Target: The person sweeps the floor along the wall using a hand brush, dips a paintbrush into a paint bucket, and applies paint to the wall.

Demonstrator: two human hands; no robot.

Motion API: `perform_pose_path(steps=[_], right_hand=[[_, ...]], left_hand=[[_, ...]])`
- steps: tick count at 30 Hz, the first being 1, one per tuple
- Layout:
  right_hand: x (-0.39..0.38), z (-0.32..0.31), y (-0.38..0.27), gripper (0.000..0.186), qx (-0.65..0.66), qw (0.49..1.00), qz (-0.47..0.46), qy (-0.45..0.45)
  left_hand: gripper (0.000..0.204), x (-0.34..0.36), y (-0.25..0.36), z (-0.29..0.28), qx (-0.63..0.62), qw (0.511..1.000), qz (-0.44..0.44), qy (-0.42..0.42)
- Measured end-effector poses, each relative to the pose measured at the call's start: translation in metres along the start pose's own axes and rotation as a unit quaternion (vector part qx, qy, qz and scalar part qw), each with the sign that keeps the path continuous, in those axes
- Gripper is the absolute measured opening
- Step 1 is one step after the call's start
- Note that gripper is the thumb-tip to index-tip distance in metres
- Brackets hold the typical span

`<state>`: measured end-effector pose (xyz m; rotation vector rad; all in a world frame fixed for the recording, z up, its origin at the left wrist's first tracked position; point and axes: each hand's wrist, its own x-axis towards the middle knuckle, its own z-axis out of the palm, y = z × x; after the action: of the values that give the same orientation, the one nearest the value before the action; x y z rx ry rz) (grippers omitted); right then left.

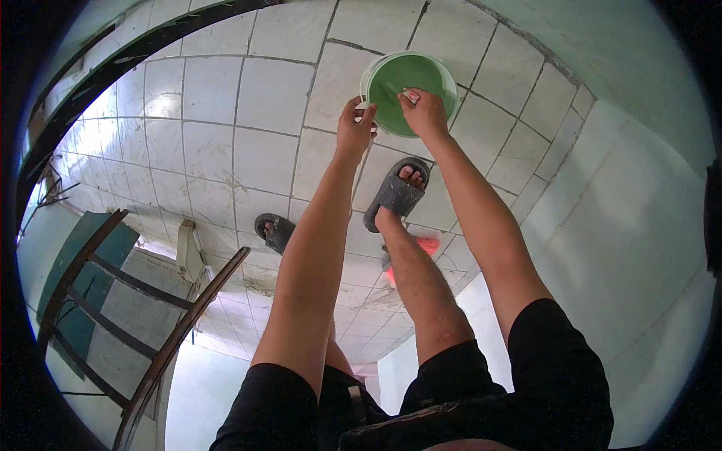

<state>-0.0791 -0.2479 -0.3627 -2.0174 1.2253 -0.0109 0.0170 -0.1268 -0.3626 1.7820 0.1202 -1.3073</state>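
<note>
A round white bucket [450, 81] stands on the tiled floor, with smooth green liquid that looks like paint [410, 73] inside. At the bucket's left rim, my left hand [356, 129] is closed, its fingers curled against the white edge. Over the green liquid, my right hand [425, 114] pinches a small pale thing with a reddish mark [409, 95]. Most of that small thing is hidden by my fingers, so its kind does not show.
My feet, in dark slide sandals [396, 194], stand on pale tiles [274, 94] near the bucket. Behind them lies a bright orange-red item [429, 246]. A dark-framed wooden chair [139, 282] is at lower left. Pale green walls [624, 210] rise on the right.
</note>
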Motion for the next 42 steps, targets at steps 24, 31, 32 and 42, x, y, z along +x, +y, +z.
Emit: perform_pose_path(steps=[24, 31, 32, 42], right_hand=[[-0.004, 0.015, 0.006, 0.027, 0.03, 0.997, 0.064, 0.032], [-0.007, 0.009, 0.005, 0.027, -0.004, 0.999, 0.024, 0.03], [-0.008, 0.011, 0.005, 0.027, -0.002, 0.999, 0.021, 0.031], [-0.016, 0.003, -0.007, 0.027, 0.034, 0.997, 0.034, 0.058]], left_hand=[[0.054, 0.0, 0.0, -0.002, 0.038, 0.999, 0.021, 0.003], [0.049, -0.001, 0.0, -0.002, 0.018, 1.0, 0.016, 0.003], [0.048, -0.001, -0.001, -0.001, 0.016, 1.0, 0.005, 0.008], [0.04, -0.003, 0.0, 0.005, -0.09, 0.996, -0.004, -0.008]])
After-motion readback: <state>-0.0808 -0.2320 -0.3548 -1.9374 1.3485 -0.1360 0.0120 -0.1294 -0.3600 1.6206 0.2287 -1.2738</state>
